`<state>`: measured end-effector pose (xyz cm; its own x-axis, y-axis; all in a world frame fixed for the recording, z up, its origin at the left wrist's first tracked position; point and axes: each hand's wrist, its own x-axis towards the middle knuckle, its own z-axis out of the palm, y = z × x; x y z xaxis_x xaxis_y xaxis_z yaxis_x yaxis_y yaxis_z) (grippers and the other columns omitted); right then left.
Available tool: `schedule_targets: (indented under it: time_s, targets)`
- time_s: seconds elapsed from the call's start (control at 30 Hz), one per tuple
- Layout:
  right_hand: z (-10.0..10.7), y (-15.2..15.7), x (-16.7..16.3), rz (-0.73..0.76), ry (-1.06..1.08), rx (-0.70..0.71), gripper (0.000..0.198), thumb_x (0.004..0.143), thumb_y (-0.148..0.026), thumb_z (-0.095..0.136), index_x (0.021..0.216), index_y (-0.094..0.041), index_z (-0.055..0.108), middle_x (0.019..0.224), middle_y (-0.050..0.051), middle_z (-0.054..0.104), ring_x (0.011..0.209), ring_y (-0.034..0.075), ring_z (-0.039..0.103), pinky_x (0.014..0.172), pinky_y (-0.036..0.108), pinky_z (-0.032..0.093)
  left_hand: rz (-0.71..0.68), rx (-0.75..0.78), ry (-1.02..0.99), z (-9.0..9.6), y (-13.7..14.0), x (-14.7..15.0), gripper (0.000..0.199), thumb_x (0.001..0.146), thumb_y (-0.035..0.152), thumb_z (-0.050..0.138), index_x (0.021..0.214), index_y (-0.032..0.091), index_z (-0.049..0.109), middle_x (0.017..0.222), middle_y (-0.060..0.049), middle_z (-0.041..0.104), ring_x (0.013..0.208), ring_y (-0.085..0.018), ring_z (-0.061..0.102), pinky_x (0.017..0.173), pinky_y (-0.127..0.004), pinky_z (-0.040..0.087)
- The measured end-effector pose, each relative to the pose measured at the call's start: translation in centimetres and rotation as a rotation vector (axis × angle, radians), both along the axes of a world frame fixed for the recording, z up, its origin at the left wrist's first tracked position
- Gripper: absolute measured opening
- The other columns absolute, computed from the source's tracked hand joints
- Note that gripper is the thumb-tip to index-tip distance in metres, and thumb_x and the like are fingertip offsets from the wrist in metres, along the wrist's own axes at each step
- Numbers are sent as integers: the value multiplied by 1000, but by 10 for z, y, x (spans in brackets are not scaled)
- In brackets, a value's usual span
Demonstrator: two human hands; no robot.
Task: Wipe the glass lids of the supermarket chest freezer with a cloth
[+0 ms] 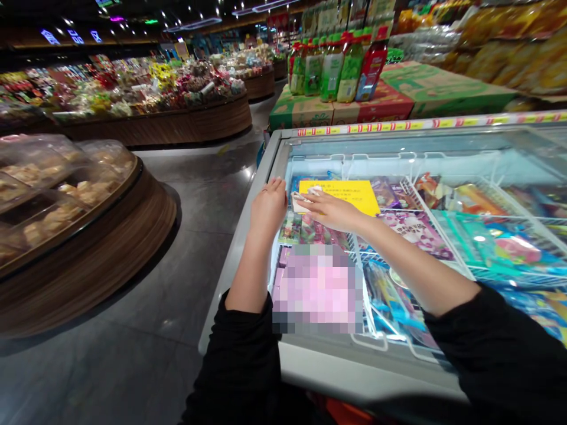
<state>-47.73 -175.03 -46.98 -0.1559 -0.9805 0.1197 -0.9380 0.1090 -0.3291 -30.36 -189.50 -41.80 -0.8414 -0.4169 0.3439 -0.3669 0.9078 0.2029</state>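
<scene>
My right hand (332,209) lies low over the glass lid (323,230) of a chest freezer, its fingers pressing a crumpled white cloth or tissue (300,203). Beside and partly under the cloth is a yellow sign (354,192) with printed lines. My left hand (269,205) is curled over the left edge of the freezer frame (239,248), a little apart from the cloth. Through the glass I see packaged frozen goods, among them a purple bag (414,233). A blurred pink patch hides the near left compartment.
Bottled drinks (332,68) stand on printed cartons (447,88) behind the freezer. Along the far rim runs a strip of price labels (381,126). To the left, a rounded wooden display (88,260) holds covered food, with grey floor (190,277) between it and the freezer.
</scene>
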Motion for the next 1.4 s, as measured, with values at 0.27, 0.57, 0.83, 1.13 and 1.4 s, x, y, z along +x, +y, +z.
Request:
schedule_targets:
  time_s: [0.27, 0.57, 0.83, 1.13, 1.4]
  targets:
    - [-3, 8, -39, -77, 22, -7, 53, 109, -42, 37, 160, -33, 50, 170, -6, 40, 160, 31, 34, 134, 59, 24, -49, 20, -29, 3, 3, -2, 44, 104, 4, 46, 144, 13, 63, 156, -17, 59, 151, -26, 52, 126, -41, 43]
    - [-1, -20, -7, -23, 39, -21, 54, 110, -51, 36, 154, -31, 59, 168, -3, 46, 159, 31, 36, 133, 55, 25, -65, 25, -71, 8, 6, -2, 49, 104, 2, 46, 151, 9, 57, 161, -19, 52, 152, -27, 49, 128, -41, 40]
    - [0, -30, -42, -166, 69, -2, 58, 108, -46, 38, 161, -26, 51, 170, 1, 43, 159, 35, 36, 133, 57, 25, -46, 77, -51, -4, -1, -6, 54, 102, 0, 43, 154, 10, 54, 163, -19, 50, 155, -27, 45, 130, -41, 37]
    - [-3, -34, -36, -5, 127, -15, 57, 110, -47, 29, 160, -31, 51, 170, -2, 42, 157, 31, 39, 131, 55, 31, -32, 35, -66, -4, -2, -7, 51, 102, 2, 45, 152, 7, 54, 162, -19, 52, 153, -27, 48, 127, -40, 41]
    - [2, -63, -41, -181, 143, 38, 62, 109, -46, 31, 161, -20, 50, 171, 6, 41, 159, 37, 35, 131, 57, 28, -22, -52, -136, 3, 4, -7, 53, 102, -3, 40, 152, 5, 55, 162, -20, 51, 154, -28, 47, 128, -42, 40]
